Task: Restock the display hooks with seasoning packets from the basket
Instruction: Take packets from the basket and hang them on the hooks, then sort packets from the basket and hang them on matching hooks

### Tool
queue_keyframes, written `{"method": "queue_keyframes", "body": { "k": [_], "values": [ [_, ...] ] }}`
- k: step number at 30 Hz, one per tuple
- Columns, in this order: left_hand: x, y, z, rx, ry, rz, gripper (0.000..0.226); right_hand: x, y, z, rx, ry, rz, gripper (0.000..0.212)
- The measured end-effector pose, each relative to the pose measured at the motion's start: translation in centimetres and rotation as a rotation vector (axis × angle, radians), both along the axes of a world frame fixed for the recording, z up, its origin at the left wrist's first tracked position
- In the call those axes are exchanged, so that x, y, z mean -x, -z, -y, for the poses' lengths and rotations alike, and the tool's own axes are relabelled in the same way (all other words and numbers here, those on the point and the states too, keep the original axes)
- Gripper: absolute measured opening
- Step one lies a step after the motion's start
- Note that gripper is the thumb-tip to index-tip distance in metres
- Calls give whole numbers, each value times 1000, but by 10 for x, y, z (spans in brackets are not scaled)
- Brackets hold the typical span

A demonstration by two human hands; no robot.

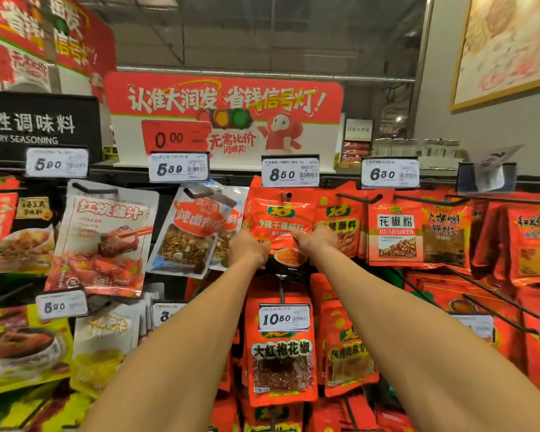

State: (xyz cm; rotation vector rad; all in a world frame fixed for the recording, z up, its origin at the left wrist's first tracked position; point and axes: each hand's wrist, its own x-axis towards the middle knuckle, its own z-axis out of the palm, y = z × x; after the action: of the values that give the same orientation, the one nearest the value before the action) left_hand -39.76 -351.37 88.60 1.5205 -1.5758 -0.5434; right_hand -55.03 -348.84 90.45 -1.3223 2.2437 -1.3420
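At the far left a black sign reading DRY SEASONING sits above a price tag marked 5.90, and below it hangs a pale sauce packet showing braised meat. Just right of that, under a tag marked 5.39, a white-and-red stew spice packet hangs tilted on its peg. In the middle both bare arms reach up and away from the camera: the left hand grips the lower left edge of a red seasoning packet and the right hand grips its lower right edge, fingers closed on the pouch with the two hands set apart on either side. The packet's top hole sits at the tip of a display hook, directly under the 8.50 tag. Below it hangs a red peppercorn packet behind a 10.50 tag. Further right, more red packets hang beneath a 6.30 tag. No basket is in view
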Motion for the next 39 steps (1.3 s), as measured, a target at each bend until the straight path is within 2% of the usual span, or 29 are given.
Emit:
{"method": "queue_keyframes", "body": {
  "k": [3,6,7,9,11,13,15,19,21,24,32,36,39],
  "values": [
    [-12,1,-8,17,77,11,42,-1,3,-11,35,-5,40,56],
    [-27,-4,-24,111,167,-47,37,6,4,-33,83,-19,61,56],
    [-33,-8,-33,140,173,-67,39,8,4,-44,104,-35,81,51],
    [-43,-16,-53,160,186,-129,39,14,5,-69,202,-112,227,26],
    [-50,-21,-75,131,249,-242,28,20,6,-101,280,-204,361,13],
    [-56,-24,-104,39,390,-395,16,29,9,-138,340,-257,439,15],
    [-58,-22,-134,-18,508,-496,16,40,16,-178,404,-278,486,14],
    [-45,19,-191,-77,549,-605,17,62,61,-253,418,-344,564,24],
    [-31,56,-218,-152,526,-619,19,76,100,-279,337,-349,597,25],
    [-2,122,-255,-333,454,-650,21,97,168,-310,110,-315,609,24],
    [82,312,-347,-864,127,-571,18,155,359,-381,-439,-227,674,28],
    [104,392,-382,-1082,-22,-549,18,170,448,-411,-659,-144,650,42],
    [114,458,-397,-1195,-117,-527,14,177,517,-430,-756,-45,692,27]
  ]
}}
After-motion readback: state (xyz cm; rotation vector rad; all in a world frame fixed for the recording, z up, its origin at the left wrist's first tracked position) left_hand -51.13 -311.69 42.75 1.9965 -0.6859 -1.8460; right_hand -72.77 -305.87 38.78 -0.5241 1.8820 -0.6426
